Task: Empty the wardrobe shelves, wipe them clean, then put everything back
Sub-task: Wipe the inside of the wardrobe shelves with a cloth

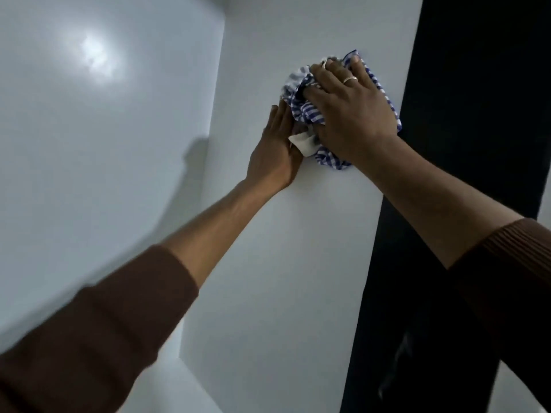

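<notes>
A crumpled blue-and-white checked cloth lies bunched against a white wardrobe panel. My right hand, with a ring on one finger, lies over the cloth and presses it to the panel, fingers spread across it. My left hand rests on the panel just left of the cloth, fingers straight, its edge touching a white corner of the fabric. Both arms reach up and forward in brown sleeves.
A glossy white surface with a bright light reflection fills the left side. A tall black vertical strip borders the white panel on the right. No shelf contents are in view.
</notes>
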Action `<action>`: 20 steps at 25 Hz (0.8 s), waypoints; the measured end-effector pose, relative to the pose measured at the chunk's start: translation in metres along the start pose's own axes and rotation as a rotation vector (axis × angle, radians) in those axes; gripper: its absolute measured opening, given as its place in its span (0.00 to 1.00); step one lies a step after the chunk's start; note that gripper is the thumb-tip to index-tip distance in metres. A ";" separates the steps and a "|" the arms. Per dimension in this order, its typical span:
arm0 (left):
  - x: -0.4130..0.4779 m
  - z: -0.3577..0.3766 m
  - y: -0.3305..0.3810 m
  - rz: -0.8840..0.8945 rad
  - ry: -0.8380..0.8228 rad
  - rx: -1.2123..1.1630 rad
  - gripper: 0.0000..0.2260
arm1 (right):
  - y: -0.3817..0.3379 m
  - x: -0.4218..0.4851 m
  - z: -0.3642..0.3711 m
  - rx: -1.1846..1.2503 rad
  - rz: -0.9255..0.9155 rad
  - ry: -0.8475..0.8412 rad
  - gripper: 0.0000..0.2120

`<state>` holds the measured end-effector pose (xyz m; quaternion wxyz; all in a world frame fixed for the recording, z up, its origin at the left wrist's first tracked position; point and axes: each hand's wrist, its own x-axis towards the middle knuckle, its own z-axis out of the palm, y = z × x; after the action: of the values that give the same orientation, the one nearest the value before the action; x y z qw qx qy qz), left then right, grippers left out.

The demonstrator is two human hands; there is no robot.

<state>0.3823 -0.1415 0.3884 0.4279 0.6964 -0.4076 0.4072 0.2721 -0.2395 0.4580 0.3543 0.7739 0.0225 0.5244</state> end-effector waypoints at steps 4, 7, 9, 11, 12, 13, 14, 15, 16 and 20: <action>-0.178 0.018 -0.015 -0.309 -0.154 -0.078 0.27 | -0.081 -0.106 0.014 0.277 -0.010 -0.135 0.26; -0.295 0.013 -0.027 -0.483 -0.306 -0.019 0.27 | -0.158 -0.201 0.032 0.574 -0.002 -0.270 0.28; -0.364 0.001 -0.032 -0.606 -0.362 0.040 0.26 | -0.201 -0.261 0.039 0.770 0.030 -0.369 0.30; -0.418 -0.012 -0.029 -0.725 -0.389 0.107 0.25 | -0.232 -0.314 0.046 0.956 0.067 -0.475 0.31; -0.439 -0.017 -0.026 -0.777 -0.406 0.148 0.25 | -0.245 -0.339 0.050 1.019 0.067 -0.522 0.31; -0.459 -0.021 -0.023 -0.818 -0.428 0.197 0.25 | -0.259 -0.365 0.054 1.070 0.049 -0.574 0.31; -0.478 -0.023 -0.021 -0.847 -0.456 0.272 0.25 | -0.272 -0.389 0.055 1.116 0.031 -0.624 0.31; -0.495 -0.024 -0.019 -0.869 -0.492 0.367 0.25 | -0.283 -0.412 0.057 1.162 0.026 -0.663 0.29; -0.508 -0.025 -0.017 -0.882 -0.537 0.472 0.25 | -0.292 -0.430 0.059 1.216 0.062 -0.692 0.27; -0.538 -0.021 -0.010 -0.867 -0.623 0.764 0.32 | -0.309 -0.450 0.058 1.396 0.339 -0.797 0.24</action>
<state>0.2063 -0.0006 -0.1003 0.1376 0.9859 -0.0214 0.0932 0.2224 -0.2220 -0.0889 -0.3114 0.9373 0.0989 0.1216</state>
